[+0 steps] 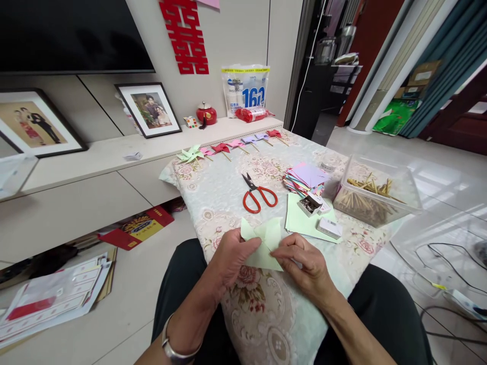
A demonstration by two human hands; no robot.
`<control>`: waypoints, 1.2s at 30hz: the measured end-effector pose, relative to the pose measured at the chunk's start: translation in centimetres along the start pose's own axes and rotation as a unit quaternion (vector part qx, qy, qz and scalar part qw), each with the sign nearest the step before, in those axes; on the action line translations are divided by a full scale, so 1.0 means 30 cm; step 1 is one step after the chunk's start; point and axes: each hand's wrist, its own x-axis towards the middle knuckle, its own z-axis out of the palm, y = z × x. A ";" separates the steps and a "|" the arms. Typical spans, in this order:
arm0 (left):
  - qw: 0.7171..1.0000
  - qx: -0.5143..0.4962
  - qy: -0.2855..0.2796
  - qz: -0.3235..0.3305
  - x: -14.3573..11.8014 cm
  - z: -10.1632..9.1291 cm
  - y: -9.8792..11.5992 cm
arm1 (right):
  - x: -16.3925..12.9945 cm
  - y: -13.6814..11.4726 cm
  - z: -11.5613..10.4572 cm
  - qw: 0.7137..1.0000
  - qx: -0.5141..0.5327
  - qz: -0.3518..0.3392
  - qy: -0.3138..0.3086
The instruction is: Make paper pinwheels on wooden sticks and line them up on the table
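Folding green paper [262,243], both hands

One scissors [258,194]; two framed photos [149,109]; one clear box of sticks [375,195]; seven-odd finished pinwheels [220,148].

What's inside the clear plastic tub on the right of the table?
The clear tub holds a heap of thin wooden sticks, lying loosely crosswise. Anything beneath the heap is covered and cannot be seen.

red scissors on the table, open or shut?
Open: the red scissors lie flat on the cloth, blades parted in a narrow V, handles spread apart.
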 end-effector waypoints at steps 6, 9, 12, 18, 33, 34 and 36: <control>0.997 0.073 0.035 0.003 0.000 0.004 -0.004 | 0.001 0.001 -0.009 1.000 0.001 0.005 -0.026; 0.993 0.109 0.044 0.013 0.001 0.010 -0.009 | 0.006 -0.009 -0.014 0.999 0.003 0.024 -0.045; 0.988 0.144 0.041 0.024 0.006 0.013 -0.014 | 0.015 -0.025 -0.016 0.997 0.017 0.043 -0.056; 0.980 0.190 0.045 0.031 -0.001 0.030 -0.014 | 0.023 -0.038 -0.014 0.992 0.062 0.092 -0.068; 0.980 0.184 0.064 0.025 -0.004 0.045 -0.030 | 0.003 -0.007 0.010 0.973 0.072 0.220 -0.019; 0.980 0.186 0.062 0.023 -0.005 0.047 -0.029 | 0.003 -0.007 0.010 0.973 0.071 0.221 -0.018; 0.980 0.189 0.057 0.018 -0.005 0.051 -0.027 | 0.004 -0.006 0.011 0.972 0.070 0.222 -0.018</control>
